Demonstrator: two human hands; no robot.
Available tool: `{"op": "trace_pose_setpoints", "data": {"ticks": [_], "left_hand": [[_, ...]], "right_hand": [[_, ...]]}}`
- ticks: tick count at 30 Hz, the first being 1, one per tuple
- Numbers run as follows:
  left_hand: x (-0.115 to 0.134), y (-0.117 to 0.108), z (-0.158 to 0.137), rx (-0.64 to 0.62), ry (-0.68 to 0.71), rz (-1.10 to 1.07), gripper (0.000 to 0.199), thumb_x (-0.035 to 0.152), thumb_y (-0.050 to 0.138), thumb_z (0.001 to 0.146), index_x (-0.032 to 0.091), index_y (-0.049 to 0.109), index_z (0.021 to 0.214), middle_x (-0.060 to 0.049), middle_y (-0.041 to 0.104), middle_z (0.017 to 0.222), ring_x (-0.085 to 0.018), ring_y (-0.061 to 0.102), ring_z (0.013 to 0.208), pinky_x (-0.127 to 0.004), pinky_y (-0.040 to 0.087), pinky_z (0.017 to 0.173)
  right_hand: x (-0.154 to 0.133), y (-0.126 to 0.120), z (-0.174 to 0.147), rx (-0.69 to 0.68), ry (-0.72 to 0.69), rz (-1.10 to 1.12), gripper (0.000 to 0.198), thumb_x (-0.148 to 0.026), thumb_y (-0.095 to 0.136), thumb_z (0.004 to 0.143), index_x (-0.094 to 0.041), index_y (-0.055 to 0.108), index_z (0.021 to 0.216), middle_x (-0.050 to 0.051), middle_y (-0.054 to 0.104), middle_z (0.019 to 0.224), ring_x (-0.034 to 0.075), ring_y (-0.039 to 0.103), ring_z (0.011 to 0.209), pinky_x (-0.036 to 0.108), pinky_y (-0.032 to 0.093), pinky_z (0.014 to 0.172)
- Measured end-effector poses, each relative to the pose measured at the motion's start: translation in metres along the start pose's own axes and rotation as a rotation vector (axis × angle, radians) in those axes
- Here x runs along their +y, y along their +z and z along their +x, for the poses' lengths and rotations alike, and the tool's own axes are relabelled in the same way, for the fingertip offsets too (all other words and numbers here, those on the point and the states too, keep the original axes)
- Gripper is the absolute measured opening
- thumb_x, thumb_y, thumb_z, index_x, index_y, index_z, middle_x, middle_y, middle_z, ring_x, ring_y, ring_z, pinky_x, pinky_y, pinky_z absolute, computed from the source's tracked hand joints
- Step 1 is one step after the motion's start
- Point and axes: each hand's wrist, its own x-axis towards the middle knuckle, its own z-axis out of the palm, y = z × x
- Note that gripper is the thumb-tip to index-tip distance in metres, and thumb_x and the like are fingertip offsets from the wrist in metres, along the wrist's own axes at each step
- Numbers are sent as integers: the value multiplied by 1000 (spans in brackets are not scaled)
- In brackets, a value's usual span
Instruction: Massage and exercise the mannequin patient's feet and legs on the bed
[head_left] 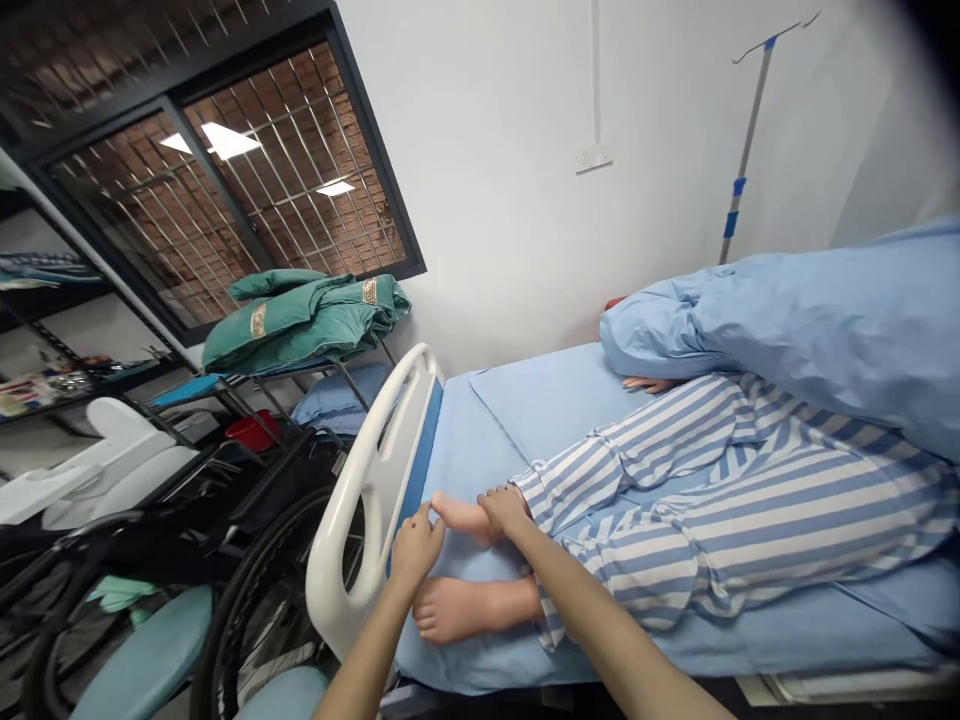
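A figure with smooth feet, like a training manikin, lies on the bed in blue-and-white striped trousers (pixel 750 520). My right hand (pixel 504 508) is wrapped round the ankle of the far foot (pixel 461 514), just below the trouser cuff. At the toe end of that same foot, my left hand (pixel 418 545) has its fingers curled against the toes; the contact on the sole side is hidden. The near foot (pixel 472 608) rests on the blue sheet (pixel 502 400), between my forearms and untouched by either hand.
The white bed footboard (pixel 364 470) stands just left of my left hand. Beyond it are a wheelchair wheel (pixel 255 610) and folded green bedding (pixel 315 315). A blue quilt (pixel 810 310) covers the upper body. An IV pole (pixel 746 150) rises behind the bed.
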Motion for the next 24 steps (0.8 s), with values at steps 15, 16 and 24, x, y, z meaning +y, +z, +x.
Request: {"op": "trace_pose_setpoints", "data": {"ticks": [15, 16, 24], "left_hand": [[4, 19, -65, 238, -99, 217, 25, 27, 34, 80, 19, 57, 83, -5, 66, 86, -20, 62, 74, -28, 36, 58], [4, 18, -66, 233, -103, 221, 25, 28, 33, 80, 19, 57, 84, -6, 65, 85, -20, 62, 74, -28, 36, 58], [7, 15, -70, 220, -128, 228, 36, 28, 29, 81, 16, 56, 102, -10, 65, 92, -26, 62, 77, -34, 42, 63]], "right_hand": [[-16, -3, -45, 162, 88, 116, 61, -46, 68, 52, -16, 54, 102, 14, 57, 102, 30, 47, 102, 46, 21, 95], [-18, -3, -49, 166, 96, 119, 60, -46, 67, 53, -15, 54, 103, 14, 57, 102, 30, 47, 103, 46, 20, 96], [-41, -3, -96, 254, 99, 243, 66, -28, 52, 68, -8, 33, 128, 17, 34, 134, 31, 25, 125, 44, 20, 101]]}}
